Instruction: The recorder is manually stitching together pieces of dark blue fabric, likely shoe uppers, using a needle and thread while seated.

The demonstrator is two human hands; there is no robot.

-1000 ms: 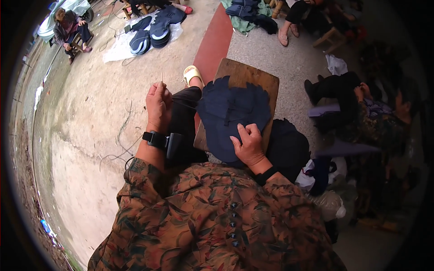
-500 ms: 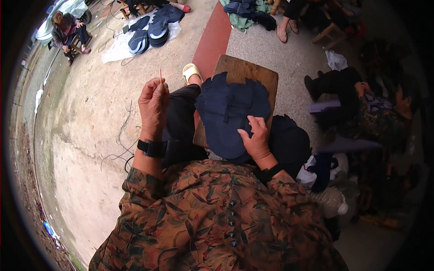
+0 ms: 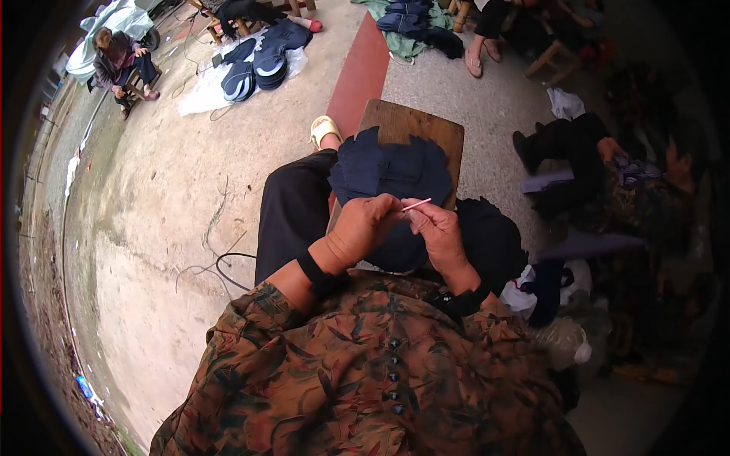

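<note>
While both hands met above the worktop (image 3: 407, 120), the left hand (image 3: 365, 220), its grip closed, pinched a thin pale pink stick (image 3: 417, 204) that slanted up to the right, over the fingertips of the right hand (image 3: 445, 235). Right hand: fingers bent; whether its grip held the stick could not be told. Navy piece (image 3: 391, 167), jagged upper edge: on the worktop, partly beneath the hands. Worktop: brown wood, far end showing. Second dark piece (image 3: 493, 239): just right of the worktop. Pale yellow slipper (image 3: 322, 126): on a foot, left of the worktop. Farther off: dark navy pieces (image 3: 270, 62) on a plastic sheet (image 3: 199, 97).
</note>
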